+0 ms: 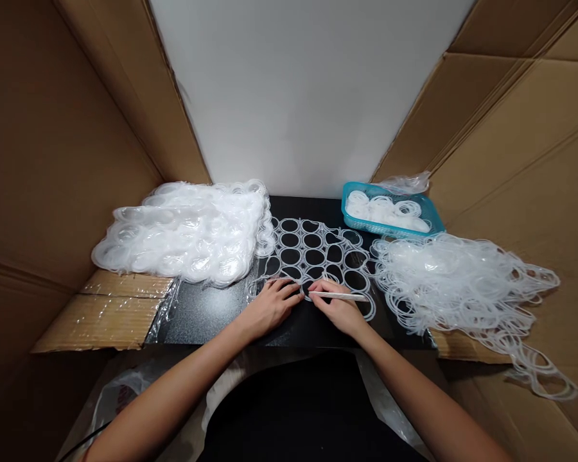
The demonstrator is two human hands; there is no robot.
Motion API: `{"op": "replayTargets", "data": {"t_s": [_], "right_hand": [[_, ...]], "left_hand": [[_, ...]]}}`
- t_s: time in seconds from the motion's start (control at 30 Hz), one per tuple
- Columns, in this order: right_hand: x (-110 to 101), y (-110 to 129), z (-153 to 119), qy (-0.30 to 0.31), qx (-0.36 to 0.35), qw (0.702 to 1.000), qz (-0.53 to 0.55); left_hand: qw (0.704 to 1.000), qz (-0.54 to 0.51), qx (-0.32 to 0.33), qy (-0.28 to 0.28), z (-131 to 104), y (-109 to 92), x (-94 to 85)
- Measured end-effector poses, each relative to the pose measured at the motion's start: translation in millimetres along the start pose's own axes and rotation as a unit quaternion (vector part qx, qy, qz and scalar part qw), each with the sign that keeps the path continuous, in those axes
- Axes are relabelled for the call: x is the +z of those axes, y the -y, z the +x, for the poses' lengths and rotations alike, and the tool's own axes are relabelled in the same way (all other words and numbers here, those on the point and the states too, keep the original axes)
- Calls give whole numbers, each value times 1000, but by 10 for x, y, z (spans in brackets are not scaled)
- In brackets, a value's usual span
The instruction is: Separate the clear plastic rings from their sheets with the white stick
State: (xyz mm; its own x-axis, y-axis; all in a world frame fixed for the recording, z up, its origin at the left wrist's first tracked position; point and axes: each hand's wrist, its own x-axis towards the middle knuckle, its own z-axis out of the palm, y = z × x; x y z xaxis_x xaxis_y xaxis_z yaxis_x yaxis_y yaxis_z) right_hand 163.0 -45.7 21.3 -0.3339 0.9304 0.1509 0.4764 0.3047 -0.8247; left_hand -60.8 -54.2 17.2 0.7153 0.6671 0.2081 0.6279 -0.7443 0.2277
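Observation:
A sheet of joined translucent rings (313, 257) lies flat on the black table in front of me. My left hand (271, 307) rests palm down at the sheet's near edge, its fingers spread over the lowest rings. Just to its right, my right hand (338, 307) grips a thin white pen-like tool (344, 296) between thumb and fingers. The tool's tip points left, towards my left fingertips, at a ring near the front edge. Some cut or loose ring strands lie around the right side of the sheet.
Stacked ring sheets (187, 234) fill the left of the black table (200, 314). A blue basket (390, 226) with loose white rings stands at the back right. In front of it, a tangled heap of ring frames (457, 276) overhangs the right edge. Cardboard walls (525, 147) rise on both sides.

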Motion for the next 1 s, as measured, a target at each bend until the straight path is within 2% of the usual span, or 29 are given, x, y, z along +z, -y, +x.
{"op": "replayTargets", "data": {"t_s": [0.3,0.47,0.53,0.57,0.6,0.67,0.73,0.77,0.8,0.87,0.93,1.0], "right_hand": [[37,47,-50,-22,-33,998,-50],[188,32,-157,-1,-130,975,-180],[160,-11,-148,-13,-158,964,-212],[95,-41,-121,-37,-161,962,-217],[-8,-77,-83,-77,-153,960,-219],[-307,-163,15,-201,-104,947,-227],[-653,-256,101,-329,-18,914,-238],[-807,-300,128,-360,20,902,-236],[-933,-338,139,-373,53,899,-223],[-1070,-384,117,-343,102,922,-146],[-1054,-374,46,-281,129,950,-35],[-926,-305,-51,-214,131,968,27]], "left_hand": [[1000,-5,3,-5,-25,2,-7],[1000,15,5,7,-15,-25,-28],[1000,19,-1,10,-5,-37,-31],[1000,19,-5,11,-1,-39,-29],[1000,17,-8,11,0,-37,-24],[1000,11,-11,11,-11,-22,-11],[1000,8,-14,7,-43,-5,-4],[1000,9,-15,3,-67,-4,-8],[1000,13,-17,-3,-94,-12,-17],[999,28,-33,-20,-148,-66,-47],[995,55,-64,-44,-181,-169,-78],[993,70,-71,-63,-172,-293,-86]]}}
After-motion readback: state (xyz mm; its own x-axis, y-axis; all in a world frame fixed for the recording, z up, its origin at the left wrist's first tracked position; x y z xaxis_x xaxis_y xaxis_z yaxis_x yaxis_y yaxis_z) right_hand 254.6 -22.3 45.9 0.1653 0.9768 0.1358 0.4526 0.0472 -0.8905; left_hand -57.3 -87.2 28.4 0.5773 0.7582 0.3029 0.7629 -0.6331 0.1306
